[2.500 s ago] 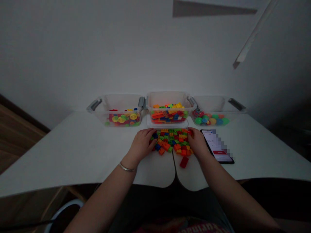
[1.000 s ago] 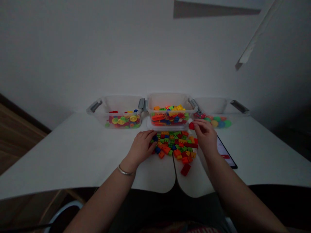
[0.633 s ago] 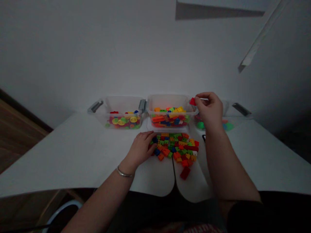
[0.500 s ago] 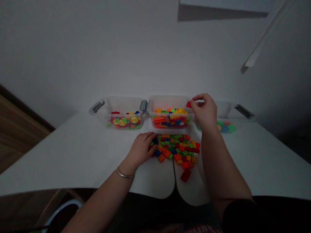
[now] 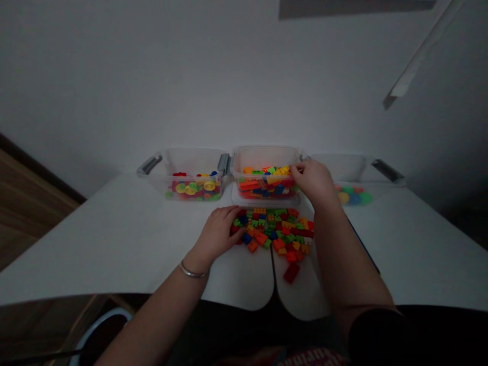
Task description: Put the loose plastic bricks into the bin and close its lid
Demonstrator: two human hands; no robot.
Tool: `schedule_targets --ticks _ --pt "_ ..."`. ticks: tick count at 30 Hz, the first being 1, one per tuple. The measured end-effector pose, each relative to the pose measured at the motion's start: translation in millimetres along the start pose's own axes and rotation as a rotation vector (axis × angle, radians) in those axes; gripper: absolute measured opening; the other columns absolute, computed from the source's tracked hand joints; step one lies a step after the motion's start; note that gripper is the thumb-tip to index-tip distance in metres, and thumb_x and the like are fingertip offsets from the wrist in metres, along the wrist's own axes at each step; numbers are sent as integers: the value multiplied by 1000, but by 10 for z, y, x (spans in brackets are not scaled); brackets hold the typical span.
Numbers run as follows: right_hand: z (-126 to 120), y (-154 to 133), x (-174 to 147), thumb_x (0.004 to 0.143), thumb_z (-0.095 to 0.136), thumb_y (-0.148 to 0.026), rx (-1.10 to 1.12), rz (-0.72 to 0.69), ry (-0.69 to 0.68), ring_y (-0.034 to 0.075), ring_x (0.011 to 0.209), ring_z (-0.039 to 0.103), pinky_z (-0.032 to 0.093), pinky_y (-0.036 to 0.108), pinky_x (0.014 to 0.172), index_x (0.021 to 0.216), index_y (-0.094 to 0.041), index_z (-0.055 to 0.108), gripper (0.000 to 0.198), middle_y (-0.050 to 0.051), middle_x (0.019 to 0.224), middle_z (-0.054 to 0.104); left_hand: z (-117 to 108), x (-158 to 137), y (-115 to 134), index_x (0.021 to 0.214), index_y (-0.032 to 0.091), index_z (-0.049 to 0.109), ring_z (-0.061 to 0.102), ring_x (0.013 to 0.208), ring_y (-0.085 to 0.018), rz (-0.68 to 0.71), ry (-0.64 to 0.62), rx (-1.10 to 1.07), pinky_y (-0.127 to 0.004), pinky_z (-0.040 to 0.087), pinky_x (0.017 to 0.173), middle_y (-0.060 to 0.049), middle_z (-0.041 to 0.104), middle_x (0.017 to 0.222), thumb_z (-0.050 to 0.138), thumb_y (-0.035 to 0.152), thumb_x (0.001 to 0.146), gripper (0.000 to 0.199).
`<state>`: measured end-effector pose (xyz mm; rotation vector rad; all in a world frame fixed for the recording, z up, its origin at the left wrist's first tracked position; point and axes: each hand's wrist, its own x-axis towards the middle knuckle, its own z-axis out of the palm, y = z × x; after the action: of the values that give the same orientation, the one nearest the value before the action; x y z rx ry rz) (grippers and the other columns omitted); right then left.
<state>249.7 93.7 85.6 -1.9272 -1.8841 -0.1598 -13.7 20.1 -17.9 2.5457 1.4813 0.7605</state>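
Note:
My left hand (image 5: 218,231) rests at the left edge of a pile of toy building bricks (image 5: 284,229), fingers stretched and thumb apart, its fingertips touching the bricks. The pile is mostly red, orange and green, with some yellow and blue. My right hand (image 5: 314,180) reaches over the right rim of the middle clear bin (image 5: 267,151), its fingers pinched just above the bricks inside. Whatever is between those fingertips, if anything, is hidden. One dark red brick (image 5: 292,273) lies apart at the near side of the pile.
A left clear bin (image 5: 194,152) holds red, yellow and green pieces. Behind my right forearm stands another clear bin (image 5: 339,160) with round coloured pieces. Grey clips (image 5: 224,164) sit on the bin ends. The white table (image 5: 152,244) meets a wall at the back.
My right hand has lowered slightly to the middle bin's rim. The red piece that showed between its fingertips is out of sight. My left hand stays by the pile.

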Motion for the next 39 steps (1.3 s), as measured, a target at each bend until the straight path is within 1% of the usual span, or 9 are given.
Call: schedule_targets --ticks 6,10,13,15,18,21,25,30,39 --pt "25 -57 -32 99 37 -34 -78 -88 -5 29 93 69 49 40 84 96 -13 80 48 17 94 76 6 12 -8 128 16 60 60 117 -31 3 31 9 -51 48 104 -14 65 127 67 27 84 46" --pt "-5 -96 -79 97 42 -33 -10 -138 71 29 98 67 48 42 89 104 -13 77 40 16 106 75 9 16 6 126 15 61 60 114 -32 1 25 15 -52 49 101 -15 66 123 67 26 83 44" --pt "-108 -219 -187 95 49 -31 99 -272 125 27 104 66 46 39 93 106 -16 75 32 13 110 74 -12 18 23 129 16 58 60 114 -32 -19 35 1 -52 49 101 -15 66 123 69 27 81 50" --pt "-176 -341 -290 95 53 -32 197 -391 70 23 101 66 46 35 88 107 -19 75 28 9 109 74 -30 21 18 131 16 55 60 117 -33 -41 54 -18 -52 48 103 -14 65 125 72 28 80 56" --pt "-198 -512 -439 94 56 -30 245 -551 -90 20 95 67 46 31 81 108 -21 74 24 5 106 75 -47 33 -20 134 17 53 58 122 -34 -75 47 -72 -52 46 106 -15 62 131 77 34 76 65" --pt "-104 -601 -525 93 59 -27 169 -675 -241 20 100 66 45 29 79 106 -23 74 20 4 109 74 -55 48 -64 133 16 53 57 125 -34 -107 22 -125 -52 45 108 -16 61 134 78 37 74 67" --pt "65 -622 -553 91 60 -25 4 -764 -396 22 98 68 47 29 76 106 -21 74 21 7 108 74 -61 59 -85 124 16 59 60 119 -34 -119 34 -118 -52 47 105 -14 65 126 77 36 74 57" --pt "173 -658 -574 90 60 -21 -54 -816 -411 23 95 69 49 30 76 102 -18 74 19 9 104 74 -31 55 -104 119 16 61 60 119 -36 -100 -5 -96 -55 47 105 -16 65 126 79 38 70 56" --pt "231 -702 -598 94 50 -17 -107 -796 -434 23 92 70 49 30 73 102 -17 75 26 11 101 74 7 42 -125 109 17 63 61 116 -33 -89 -16 -94 -52 49 104 -15 62 125 76 35 74 41"
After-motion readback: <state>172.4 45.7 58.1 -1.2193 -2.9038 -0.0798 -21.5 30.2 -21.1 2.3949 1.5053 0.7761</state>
